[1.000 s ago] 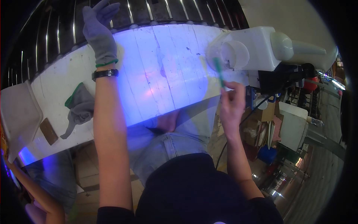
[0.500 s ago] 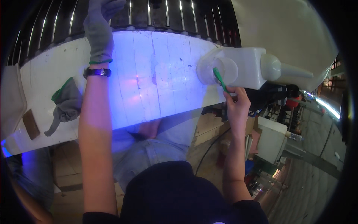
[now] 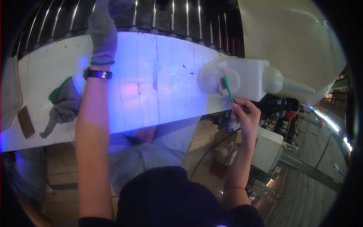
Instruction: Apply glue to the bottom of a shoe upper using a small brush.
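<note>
the long white surface (image 3: 151, 85), scuffed and crossed by thin dark lines, is lit blue along its middle. at its left end sits a pale bin (image 3: 9, 90); near it, by the near left corner, a flat brown block (image 3: 25, 122). a crumpled grey glove (image 3: 66, 102) with green cuff lies farther right. at the right end are a round whitish cup (image 3: 212, 81) and a white bottle (image 3: 254, 75).

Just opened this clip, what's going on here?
The person's bare right hand holds a green brush, its bristled end at a white cup near the table's right end. A white spouted container is next to the cup. The gloved left hand extends toward the rollers; its fingers are unclear. A loose gray glove lies on the table.
</note>
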Tool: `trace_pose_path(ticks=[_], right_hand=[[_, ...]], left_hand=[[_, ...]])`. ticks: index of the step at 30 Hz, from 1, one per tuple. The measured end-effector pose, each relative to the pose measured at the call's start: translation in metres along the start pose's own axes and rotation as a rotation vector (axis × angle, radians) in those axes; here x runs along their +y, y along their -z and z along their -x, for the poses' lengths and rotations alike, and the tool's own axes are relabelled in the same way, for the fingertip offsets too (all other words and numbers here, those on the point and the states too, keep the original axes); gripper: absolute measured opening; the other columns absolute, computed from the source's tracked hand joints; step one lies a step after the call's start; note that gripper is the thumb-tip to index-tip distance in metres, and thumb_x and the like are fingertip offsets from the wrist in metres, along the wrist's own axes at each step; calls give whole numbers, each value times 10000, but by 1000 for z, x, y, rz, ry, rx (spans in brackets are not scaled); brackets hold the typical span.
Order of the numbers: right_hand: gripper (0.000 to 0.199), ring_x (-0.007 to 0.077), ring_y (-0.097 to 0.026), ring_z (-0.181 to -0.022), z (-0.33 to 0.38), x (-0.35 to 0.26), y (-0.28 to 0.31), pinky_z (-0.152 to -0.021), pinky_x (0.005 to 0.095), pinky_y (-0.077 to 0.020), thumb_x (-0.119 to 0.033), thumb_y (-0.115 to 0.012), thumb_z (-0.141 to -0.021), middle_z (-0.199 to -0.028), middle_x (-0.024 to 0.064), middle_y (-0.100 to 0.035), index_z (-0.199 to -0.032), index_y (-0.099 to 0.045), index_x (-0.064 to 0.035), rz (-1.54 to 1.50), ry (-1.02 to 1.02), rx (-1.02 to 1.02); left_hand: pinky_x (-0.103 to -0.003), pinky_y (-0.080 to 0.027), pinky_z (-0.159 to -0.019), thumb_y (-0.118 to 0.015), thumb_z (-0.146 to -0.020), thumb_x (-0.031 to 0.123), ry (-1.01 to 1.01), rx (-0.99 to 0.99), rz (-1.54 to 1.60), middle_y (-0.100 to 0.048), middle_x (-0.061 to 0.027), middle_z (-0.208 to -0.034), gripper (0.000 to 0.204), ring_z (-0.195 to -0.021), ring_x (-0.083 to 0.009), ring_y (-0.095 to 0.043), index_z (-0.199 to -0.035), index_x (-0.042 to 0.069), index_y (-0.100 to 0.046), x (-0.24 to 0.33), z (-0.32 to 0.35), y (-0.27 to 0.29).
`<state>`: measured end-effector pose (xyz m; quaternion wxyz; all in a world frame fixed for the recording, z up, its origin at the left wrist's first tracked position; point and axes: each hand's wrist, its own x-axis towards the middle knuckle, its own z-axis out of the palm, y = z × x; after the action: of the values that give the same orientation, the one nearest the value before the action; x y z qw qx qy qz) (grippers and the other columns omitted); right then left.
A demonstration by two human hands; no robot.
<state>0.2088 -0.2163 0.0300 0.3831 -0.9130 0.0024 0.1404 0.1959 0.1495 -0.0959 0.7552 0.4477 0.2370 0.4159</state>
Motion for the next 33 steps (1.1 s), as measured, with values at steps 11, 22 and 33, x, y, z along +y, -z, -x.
trace_pose_path(ticks=[11,22,33], right_hand=[[98,275,-646,-787,-43,-74,-19,-635,380,-492,-40,-621,-823,-901,46,-633,-904,-677,-41,1155,717,10],[195,219,-608,-747,-38,-123,-38,-628,363,-513,32,-598,-709,-879,26,-608,-852,-677,-74,1605,1015,-488],[109,304,-652,-775,-89,-119,-61,-629,405,-515,61,-583,-669,-846,121,-617,-740,-613,-15,1628,933,-470]], left_hand=[[-278,-484,-809,-354,-1014,516,12,7,-46,-682,-90,-856,624,-827,-147,-635,-1096,-26,-651,3,1,2],[-277,-486,-810,-369,-1012,521,14,-6,35,-672,-81,-866,612,-834,-144,-632,-1101,-20,-642,1,-2,10],[-286,-487,-827,-382,-1002,539,28,33,89,-686,-97,-865,629,-839,-162,-646,-1080,-23,-653,2,-6,12]])
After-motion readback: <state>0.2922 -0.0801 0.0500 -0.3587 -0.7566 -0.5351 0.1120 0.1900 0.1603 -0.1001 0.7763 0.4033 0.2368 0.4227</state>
